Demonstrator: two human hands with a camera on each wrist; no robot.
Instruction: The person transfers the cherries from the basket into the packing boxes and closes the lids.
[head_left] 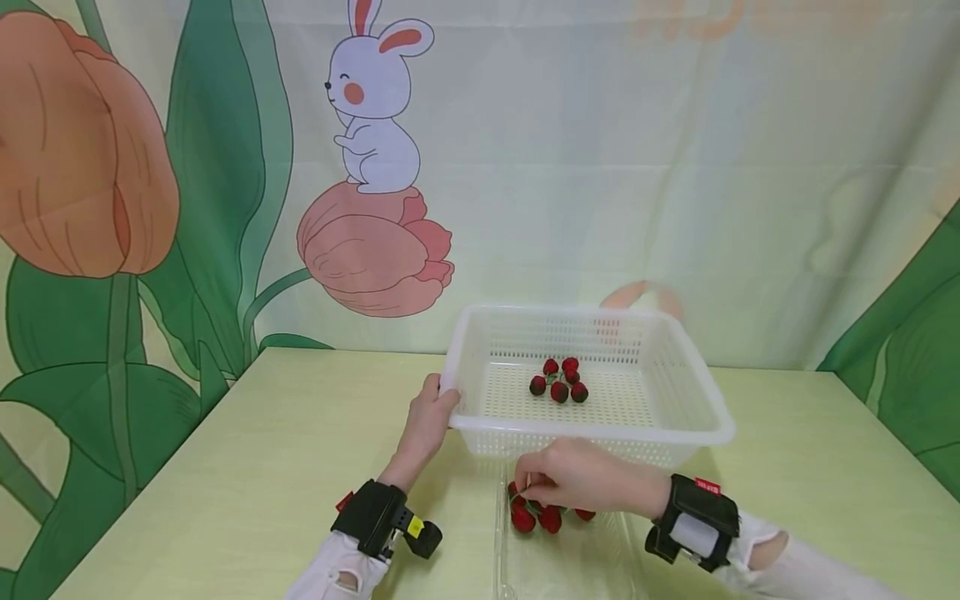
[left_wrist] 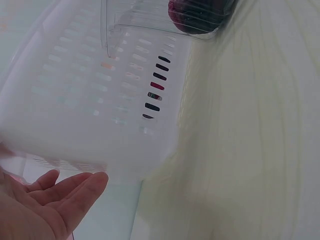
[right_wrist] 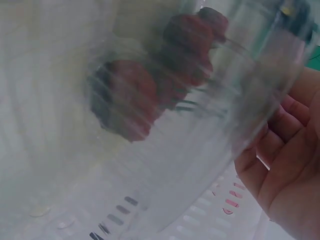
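Note:
My left hand (head_left: 429,419) grips the left rim of a white plastic basket (head_left: 592,433), with its fingers (left_wrist: 85,197) beside the rim in the left wrist view. Inside the basket lies a cluster of dark red fruits (head_left: 559,392) with green stems. In front of it stands a clear plastic box (head_left: 570,567). Over that box, my right hand (head_left: 581,475) pinches the green stems of a second bunch of red fruits (head_left: 550,520), partly hidden by the hand. Through the clear wall, the right wrist view shows these bumpy fruits (right_wrist: 127,100) blurred.
The pale wooden table (head_left: 300,450) extends left and right of the basket. Behind it hangs a curtain (head_left: 562,167) printed with tulips and a rabbit. The clear box is close to the basket's front wall.

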